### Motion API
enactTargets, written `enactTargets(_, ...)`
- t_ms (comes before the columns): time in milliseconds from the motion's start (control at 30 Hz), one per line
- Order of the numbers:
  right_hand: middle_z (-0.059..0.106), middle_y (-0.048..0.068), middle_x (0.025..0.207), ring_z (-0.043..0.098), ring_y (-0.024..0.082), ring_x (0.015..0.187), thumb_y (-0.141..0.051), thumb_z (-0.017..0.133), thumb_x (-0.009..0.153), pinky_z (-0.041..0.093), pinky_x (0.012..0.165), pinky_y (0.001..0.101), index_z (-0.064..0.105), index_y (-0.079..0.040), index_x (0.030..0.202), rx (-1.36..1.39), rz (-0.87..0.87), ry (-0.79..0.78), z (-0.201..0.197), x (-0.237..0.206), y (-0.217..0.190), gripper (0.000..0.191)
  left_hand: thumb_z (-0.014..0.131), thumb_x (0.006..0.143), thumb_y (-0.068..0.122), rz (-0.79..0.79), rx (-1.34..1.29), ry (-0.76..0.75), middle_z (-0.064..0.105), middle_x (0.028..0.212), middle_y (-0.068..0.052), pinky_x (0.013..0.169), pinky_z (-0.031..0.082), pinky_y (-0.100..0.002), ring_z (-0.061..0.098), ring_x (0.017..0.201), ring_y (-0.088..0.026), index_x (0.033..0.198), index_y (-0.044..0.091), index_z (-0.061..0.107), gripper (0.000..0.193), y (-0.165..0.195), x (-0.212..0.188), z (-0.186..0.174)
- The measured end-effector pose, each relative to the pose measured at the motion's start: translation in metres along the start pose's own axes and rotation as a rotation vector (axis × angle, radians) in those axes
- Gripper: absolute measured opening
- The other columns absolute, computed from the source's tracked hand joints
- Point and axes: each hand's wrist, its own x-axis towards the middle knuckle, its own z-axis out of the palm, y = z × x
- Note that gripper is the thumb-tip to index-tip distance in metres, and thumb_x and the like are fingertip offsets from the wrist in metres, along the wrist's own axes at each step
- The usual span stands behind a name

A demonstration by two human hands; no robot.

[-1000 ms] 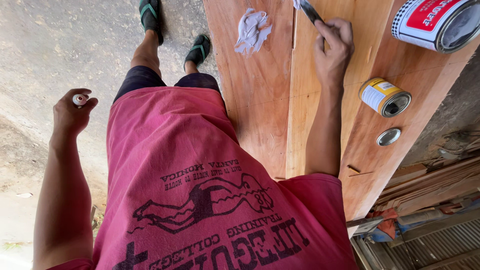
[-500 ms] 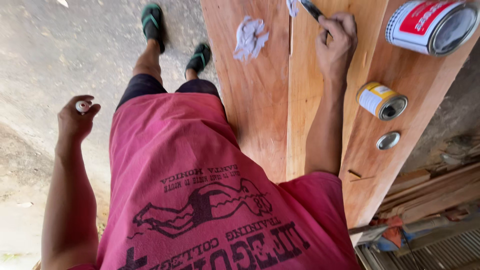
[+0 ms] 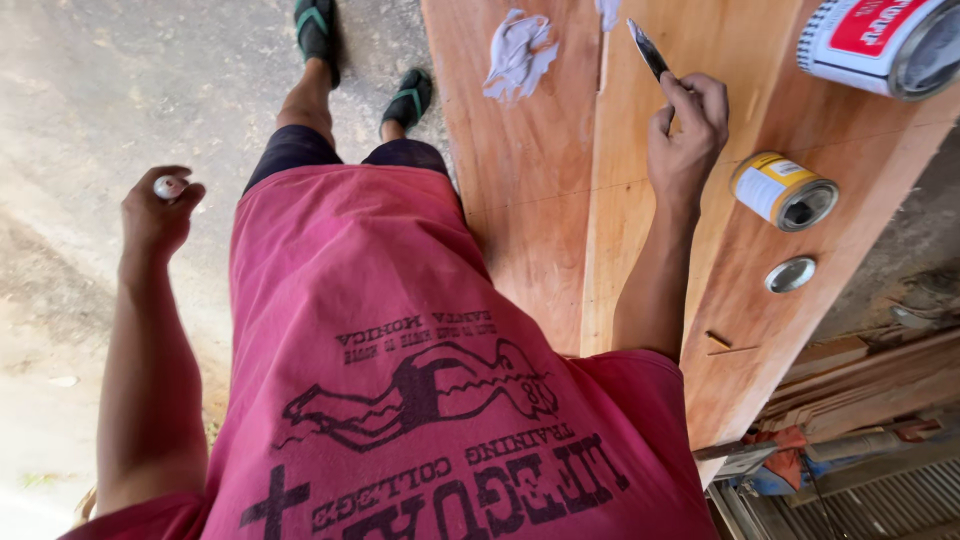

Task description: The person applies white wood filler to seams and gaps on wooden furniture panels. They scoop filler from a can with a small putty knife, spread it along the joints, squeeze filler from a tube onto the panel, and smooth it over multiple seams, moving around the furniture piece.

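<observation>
Boards (image 3: pixel 540 200) of reddish wood run along my right side, their near edge against my hip; bare ground opens to the left. I note my right hand (image 3: pixel 685 135) raised over the boards, clenched on a putty knife (image 3: pixel 648 48) whose blade points away from me, near a grey filler smear (image 3: pixel 518 55). My left hand (image 3: pixel 155 215) hangs out at my side, fingers curled round a small white object (image 3: pixel 168 186) I cannot identify. A small yellow can (image 3: pixel 782 190) lies just right of the knife hand, a loose lid (image 3: pixel 790 274) beside it. A larger can (image 3: pixel 880 45) is cut off at the frame's top.
</observation>
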Motion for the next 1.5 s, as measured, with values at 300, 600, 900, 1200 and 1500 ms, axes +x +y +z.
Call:
enactTargets(300, 0.067, 0.013, 0.111, 0.068, 0.028, 0.099, 0.013, 0.067, 0.091, 0.055, 0.081, 0.0362, 0.074, 0.001, 0.118, 0.201, 0.002, -0.143, 0.054, -0.028, -0.055, 0.031, 0.08, 0.097, 0.021, 0.011, 0.061, -0.023, 0.074, 0.111, -0.013, 0.084, 0.057, -0.041, 0.071, 0.098, -0.025, 0.127, 0.007, 0.071, 0.034, 0.015, 0.014, -0.002)
enactTargets(600, 0.069, 0.014, 0.113, 0.07, 0.027, 0.095, 0.013, 0.065, 0.095, 0.056, 0.081, 0.0351, 0.073, 0.003, 0.121, 0.266, 0.0, -0.175, 0.048, -0.023, -0.044, 0.029, 0.079, 0.099, 0.019, 0.014, 0.052, -0.025, 0.073, 0.109, -0.012, 0.084, 0.056, -0.039, 0.07, 0.098, -0.023, 0.127, 0.007, 0.072, 0.031, 0.007, 0.008, -0.008)
enactTargets(900, 0.069, 0.013, 0.111, 0.071, 0.025, 0.093, 0.015, 0.064, 0.096, 0.056, 0.078, 0.034, 0.074, 0.003, 0.122, 0.278, -0.052, -0.19, 0.057, -0.013, -0.046, 0.03, 0.081, 0.096, 0.02, -0.037, 0.019, -0.032, 0.073, 0.105, -0.011, 0.082, 0.057, -0.039, 0.07, 0.095, -0.022, 0.125, 0.008, 0.072, 0.032, -0.01, -0.002, 0.007)
enactTargets(1200, 0.072, 0.013, 0.11, 0.072, 0.022, 0.094, 0.011, 0.066, 0.095, 0.057, 0.08, 0.0325, 0.074, 0.001, 0.123, 0.398, 0.023, -0.309, 0.065, -0.013, -0.045, 0.031, 0.079, 0.098, 0.019, -0.019, 0.042, -0.007, 0.074, 0.108, -0.015, 0.083, 0.057, -0.041, 0.071, 0.096, -0.024, 0.126, 0.007, 0.072, 0.032, -0.01, 0.001, 0.004)
enactTargets(1500, 0.071, 0.013, 0.107, 0.068, 0.02, 0.09, 0.011, 0.065, 0.095, 0.053, 0.078, 0.0313, 0.075, 0.002, 0.123, 0.325, 0.194, -0.115, 0.023, -0.009, 0.009, 0.031, 0.078, 0.1, 0.02, -0.063, 0.081, -0.038, 0.073, 0.11, -0.015, 0.083, 0.058, -0.042, 0.071, 0.098, -0.026, 0.13, 0.007, 0.071, 0.034, -0.005, 0.004, -0.003)
